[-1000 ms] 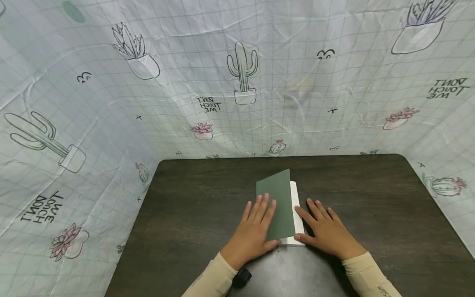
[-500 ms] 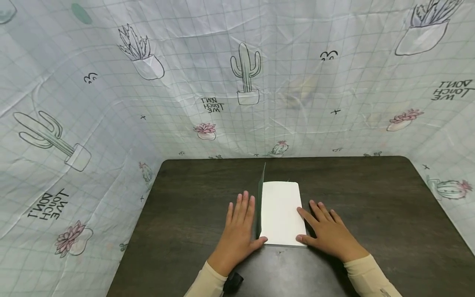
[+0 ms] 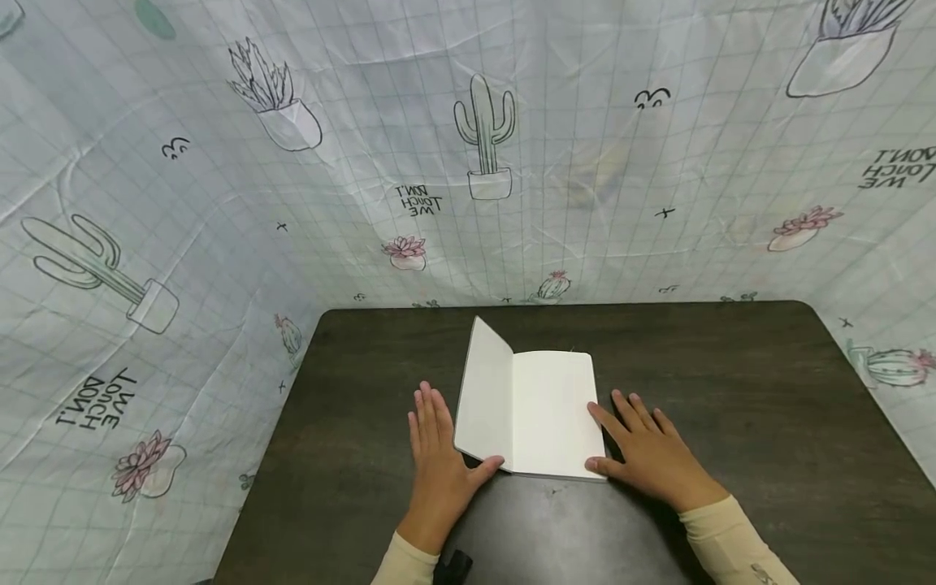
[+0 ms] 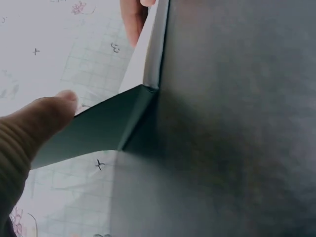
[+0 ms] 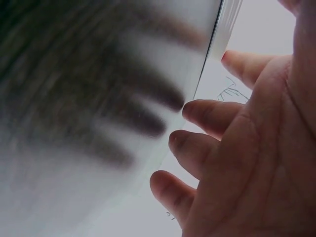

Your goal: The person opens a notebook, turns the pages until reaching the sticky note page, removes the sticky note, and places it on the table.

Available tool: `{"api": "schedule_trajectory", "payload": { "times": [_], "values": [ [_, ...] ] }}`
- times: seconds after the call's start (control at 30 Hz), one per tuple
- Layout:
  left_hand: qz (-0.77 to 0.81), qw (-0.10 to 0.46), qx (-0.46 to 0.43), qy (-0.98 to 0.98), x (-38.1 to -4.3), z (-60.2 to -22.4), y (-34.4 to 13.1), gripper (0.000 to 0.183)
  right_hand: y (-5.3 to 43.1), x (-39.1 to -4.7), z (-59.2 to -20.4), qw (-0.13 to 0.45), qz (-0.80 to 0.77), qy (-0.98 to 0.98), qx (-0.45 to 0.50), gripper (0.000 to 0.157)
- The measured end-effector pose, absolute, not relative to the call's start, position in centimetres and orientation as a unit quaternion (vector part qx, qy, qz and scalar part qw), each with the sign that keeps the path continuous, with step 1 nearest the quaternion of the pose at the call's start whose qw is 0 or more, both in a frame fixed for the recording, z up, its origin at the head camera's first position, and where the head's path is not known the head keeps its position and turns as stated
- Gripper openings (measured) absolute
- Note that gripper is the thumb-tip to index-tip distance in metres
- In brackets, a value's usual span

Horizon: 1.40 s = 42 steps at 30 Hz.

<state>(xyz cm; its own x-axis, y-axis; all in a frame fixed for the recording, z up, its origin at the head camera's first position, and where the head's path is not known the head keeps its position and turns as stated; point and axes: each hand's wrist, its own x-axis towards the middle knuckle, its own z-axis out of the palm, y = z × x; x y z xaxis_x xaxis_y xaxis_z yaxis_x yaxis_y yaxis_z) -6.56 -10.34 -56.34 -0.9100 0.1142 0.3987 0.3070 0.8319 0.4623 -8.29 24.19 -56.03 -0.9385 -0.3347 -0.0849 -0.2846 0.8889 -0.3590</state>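
Swinging wider: notebook cover (image 4: 101, 126); left hand (image 3: 439, 467) shifted left.

Notebook (image 3: 537, 414), green cover (image 4: 98, 126), plain white pages (image 3: 559, 414), lying open, page block flat on dark worktop (image 3: 351, 398), left-hand cover raised at a slant, inner side white.

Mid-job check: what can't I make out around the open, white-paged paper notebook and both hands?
Outer face of the notebook's green cover: head view, hidden behind its white inner side.
Left hand's fingers except the thumb: left wrist view, cut off by the frame edge.
Small black object: head view, cut off by the bottom edge.
Print on the cream right sleeve: head view, too small to read.
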Motion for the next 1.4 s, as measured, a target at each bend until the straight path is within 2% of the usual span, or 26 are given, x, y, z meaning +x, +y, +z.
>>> {"api": "schedule_trajectory", "payload": {
  "times": [0.3,0.73,0.9,1.1,1.4],
  "values": [
    [-0.257,0.211,-0.041,-0.942,-6.1,-56.9,-11.1,0.158,24.3,-8.6,-56.5,0.071,-0.167,0.971,-0.156,0.094],
    [-0.198,0.189,0.039,-0.961,-5.7,-57.4,-11.3,0.162,24.1,-8.4,-56.3,0.057,-0.166,0.972,-0.158,0.093],
    [-0.193,0.188,0.043,-0.962,-5.7,-57.6,-11.4,0.163,24.0,-8.2,-56.0,0.062,-0.169,0.971,-0.156,0.093],
    [-0.191,0.161,0.046,-0.967,-5.9,-58.1,-11.6,0.161,23.9,-8.3,-55.9,0.069,-0.169,0.971,-0.153,0.093],
    [-0.188,0.1,-0.054,-0.976,-6.9,-58.2,-11.3,0.138,24.0,-8.4,-56.2,0.073,-0.168,0.972,-0.149,0.095]
  ]
}}
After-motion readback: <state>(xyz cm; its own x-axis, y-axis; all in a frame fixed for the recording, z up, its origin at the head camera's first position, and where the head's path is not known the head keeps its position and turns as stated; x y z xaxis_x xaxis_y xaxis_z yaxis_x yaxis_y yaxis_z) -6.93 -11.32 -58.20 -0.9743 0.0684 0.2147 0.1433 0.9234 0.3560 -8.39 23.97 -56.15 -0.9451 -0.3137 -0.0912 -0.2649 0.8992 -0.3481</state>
